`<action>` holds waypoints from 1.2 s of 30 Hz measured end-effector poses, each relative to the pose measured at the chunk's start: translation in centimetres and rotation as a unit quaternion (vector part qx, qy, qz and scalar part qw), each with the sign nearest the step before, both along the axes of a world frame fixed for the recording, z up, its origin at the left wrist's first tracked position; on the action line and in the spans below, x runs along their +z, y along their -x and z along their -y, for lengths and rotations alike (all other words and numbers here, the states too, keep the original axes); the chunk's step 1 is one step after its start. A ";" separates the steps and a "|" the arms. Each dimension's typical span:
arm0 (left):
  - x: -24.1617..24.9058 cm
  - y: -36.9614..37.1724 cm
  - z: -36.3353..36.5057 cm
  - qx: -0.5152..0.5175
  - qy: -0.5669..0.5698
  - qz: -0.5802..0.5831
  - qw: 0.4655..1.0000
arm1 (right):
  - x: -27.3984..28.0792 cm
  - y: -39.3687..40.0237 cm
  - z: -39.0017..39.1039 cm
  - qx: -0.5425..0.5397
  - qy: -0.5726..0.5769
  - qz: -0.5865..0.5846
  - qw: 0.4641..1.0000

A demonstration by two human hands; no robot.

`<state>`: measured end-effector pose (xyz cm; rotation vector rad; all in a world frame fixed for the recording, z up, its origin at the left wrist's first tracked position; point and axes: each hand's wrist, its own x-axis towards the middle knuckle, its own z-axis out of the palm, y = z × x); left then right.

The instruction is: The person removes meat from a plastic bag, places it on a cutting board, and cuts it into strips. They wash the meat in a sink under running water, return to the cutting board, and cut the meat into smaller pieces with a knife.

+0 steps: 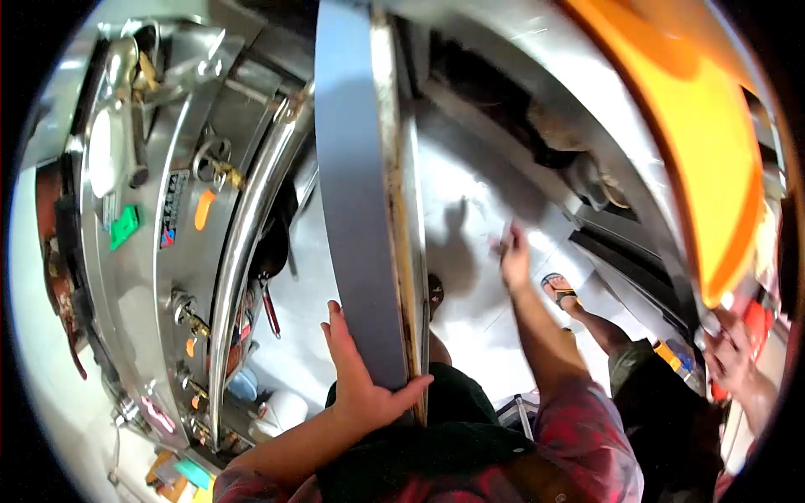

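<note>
A long grey panel point(356, 193) with a worn, brownish edge stands upright in front of my body. My left hand point(362, 366) grips its near end, with the fingers against the grey face and the thumb across the edge. To the right of the panel, my right hand point(514, 256) is held out over the pale floor, apart from everything. Its fingers look loosely extended and I see nothing in them.
At left is a steel stove front with a long rail point(260, 184) and valves. A white bucket point(285, 411) stands below. At right are a steel counter and a large orange container point(696, 142); another person's hand point(731, 354) is beside it, their sandaled foot point(560, 290) on the floor.
</note>
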<state>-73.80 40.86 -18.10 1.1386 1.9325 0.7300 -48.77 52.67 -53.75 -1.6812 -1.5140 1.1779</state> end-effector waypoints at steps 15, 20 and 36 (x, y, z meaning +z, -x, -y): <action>-0.2 -7.9 -5.5 -0.147 -0.149 0.120 0.970 | 23.7 -18.8 34.6 -0.286 0.367 -0.087 0.881; 0.3 -10.5 0.5 -0.325 -0.041 0.014 0.945 | 28.1 -14.5 49.9 -0.412 0.330 -0.115 0.841; -0.4 -39.2 23.2 -0.803 -0.074 -0.112 0.581 | 28.4 -18.5 82.7 -0.591 0.298 0.034 0.749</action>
